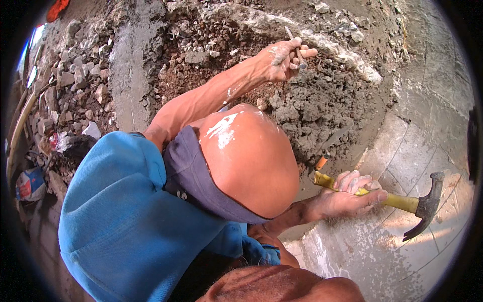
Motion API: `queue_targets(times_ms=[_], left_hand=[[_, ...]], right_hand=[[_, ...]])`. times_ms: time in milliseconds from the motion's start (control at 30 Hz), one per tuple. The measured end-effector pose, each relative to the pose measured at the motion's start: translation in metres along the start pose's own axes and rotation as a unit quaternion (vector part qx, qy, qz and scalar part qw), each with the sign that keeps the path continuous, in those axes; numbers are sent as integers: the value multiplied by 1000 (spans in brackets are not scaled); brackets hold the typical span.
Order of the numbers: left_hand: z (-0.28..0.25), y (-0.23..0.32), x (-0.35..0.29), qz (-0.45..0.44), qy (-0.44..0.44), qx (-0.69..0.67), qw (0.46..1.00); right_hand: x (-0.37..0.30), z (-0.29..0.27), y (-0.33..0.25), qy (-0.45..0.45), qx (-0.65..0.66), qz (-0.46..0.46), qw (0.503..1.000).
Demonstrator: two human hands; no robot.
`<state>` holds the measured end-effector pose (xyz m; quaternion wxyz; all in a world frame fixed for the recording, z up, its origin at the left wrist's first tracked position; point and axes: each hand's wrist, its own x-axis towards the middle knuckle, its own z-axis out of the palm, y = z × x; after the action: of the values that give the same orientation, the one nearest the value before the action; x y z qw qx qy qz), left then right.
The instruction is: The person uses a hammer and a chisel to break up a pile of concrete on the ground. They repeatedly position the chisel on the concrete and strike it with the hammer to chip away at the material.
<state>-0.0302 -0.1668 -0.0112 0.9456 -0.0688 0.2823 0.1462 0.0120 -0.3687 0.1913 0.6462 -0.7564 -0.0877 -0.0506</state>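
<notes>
My left hand [289, 60] reaches out over the dug-up ground, its fingers closed round a thin metal rod [289, 33], perhaps a chisel or a large nail. The index finger sticks out, and the rod's top end is near the pale, rough concrete ridge [322, 43]. My right hand [349, 194] grips the yellow handle of a claw hammer [405, 203]. The hammer lies sideways above the tiled floor, its dark head to the right with the claw curving downward. White smears mark both hands.
A trowel-like tool with an orange handle [322, 162] rests by wet grey mortar [312, 110]. Broken stones [80, 75] lie at the left, past a cement strip [129, 65]. My bent bare knee [246, 161] fills the middle. Pale tiles [397, 146] cover the right side.
</notes>
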Motion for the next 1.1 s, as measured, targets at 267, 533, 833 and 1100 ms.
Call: queue_targets(times_ms=[267, 533, 833, 1100], left_hand=[[32, -7, 18, 51, 32, 51, 997], [32, -8, 30, 30, 62, 47, 997], [29, 2, 19, 64, 42, 73, 994], [25, 0, 21, 4, 11, 64, 998]], right_hand=[[23, 8, -44, -29, 46, -202, 978], [-56, 30, 97, -139, -103, -72, 982], [48, -41, -4, -249, 213, -167, 930], [-67, 12, 123, -220, -151, 57, 962]])
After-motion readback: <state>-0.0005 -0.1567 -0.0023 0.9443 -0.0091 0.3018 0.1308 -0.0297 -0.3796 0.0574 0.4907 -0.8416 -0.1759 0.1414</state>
